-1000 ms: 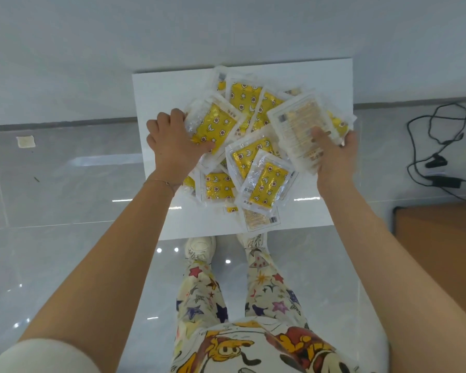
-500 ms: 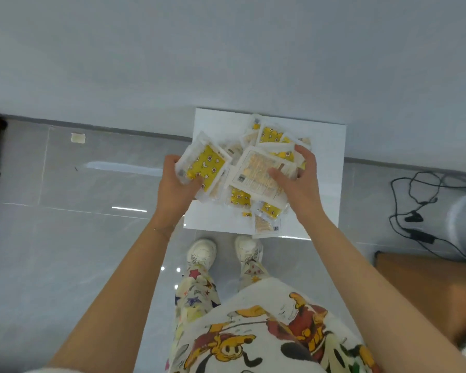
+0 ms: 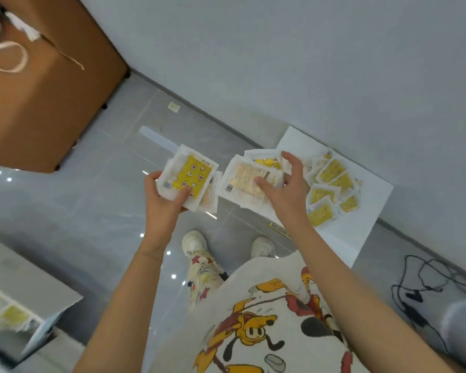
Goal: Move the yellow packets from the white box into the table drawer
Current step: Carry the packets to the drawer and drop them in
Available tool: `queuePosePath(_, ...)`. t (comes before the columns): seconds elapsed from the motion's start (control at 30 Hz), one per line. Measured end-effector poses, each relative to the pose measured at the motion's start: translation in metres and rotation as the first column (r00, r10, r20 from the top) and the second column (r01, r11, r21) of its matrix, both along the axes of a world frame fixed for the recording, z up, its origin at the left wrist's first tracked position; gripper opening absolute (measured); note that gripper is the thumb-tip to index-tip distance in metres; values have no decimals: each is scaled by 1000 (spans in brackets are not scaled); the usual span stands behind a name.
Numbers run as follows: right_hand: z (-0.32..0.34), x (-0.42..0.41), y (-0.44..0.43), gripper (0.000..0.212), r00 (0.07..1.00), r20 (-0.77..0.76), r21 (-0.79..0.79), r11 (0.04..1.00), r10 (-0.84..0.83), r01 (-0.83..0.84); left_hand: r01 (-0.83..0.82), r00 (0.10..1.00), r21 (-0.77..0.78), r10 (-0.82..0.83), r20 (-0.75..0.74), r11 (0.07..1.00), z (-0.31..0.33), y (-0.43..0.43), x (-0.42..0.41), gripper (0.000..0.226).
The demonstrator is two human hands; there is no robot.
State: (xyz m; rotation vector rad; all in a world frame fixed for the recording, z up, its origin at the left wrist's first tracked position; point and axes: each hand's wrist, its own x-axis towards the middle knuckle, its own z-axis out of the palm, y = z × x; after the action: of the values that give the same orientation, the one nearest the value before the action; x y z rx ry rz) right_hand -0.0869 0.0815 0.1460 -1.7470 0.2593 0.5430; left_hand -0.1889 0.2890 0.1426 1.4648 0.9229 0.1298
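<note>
At 8 o'clock the white-walled table drawer [image 3: 42,332] is cut by the left edge; the yellow packets [image 3: 14,314] inside it are a blur. The stack of yellow packets [image 3: 191,176] in the left hand [image 3: 162,203] cannot be counted, and print on the pale packet backs [image 3: 248,184] under the thumb of the right hand [image 3: 288,189] is unreadable. At 4 o'clock a blurred grey rounded object [image 3: 463,329] leaves the right edge.

The left hand [image 3: 163,208] grips a stack of yellow packets [image 3: 193,177], printed face up, above the grey floor [image 3: 97,211]. Just beside it, the right hand [image 3: 289,192] pinches a second stack [image 3: 246,184], pale backs up. Loose packets [image 3: 331,189] lie in the white box [image 3: 366,232] by the wall. At lower left, blurred, what may be the drawer [image 3: 39,332] holds yellowish shapes [image 3: 12,316].
</note>
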Motion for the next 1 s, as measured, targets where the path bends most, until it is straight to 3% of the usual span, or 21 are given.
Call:
queuePosePath(0.23, 48, -28, 131, 59, 934, 84, -13, 937, 348, -348, -272, 960, -29, 273, 65, 962, 40, 103, -80, 48)
queuePosePath(0.47, 74, -72, 267, 54, 842, 84, 18, 844, 533, -536, -459, 883, -35, 460, 88, 888, 62, 191, -180, 47)
queuePosePath(0.67, 91, -110, 383, 53, 790, 101, 78, 787, 604, -612, -635, 764, -47, 636, 108, 771, 71, 245, -237, 47)
queuePosePath(1.0, 93, -146, 528, 49, 527, 110, 114, 516, 843, -849, -870, 475, -78, 869, 135, 487, 74, 314, -279, 49)
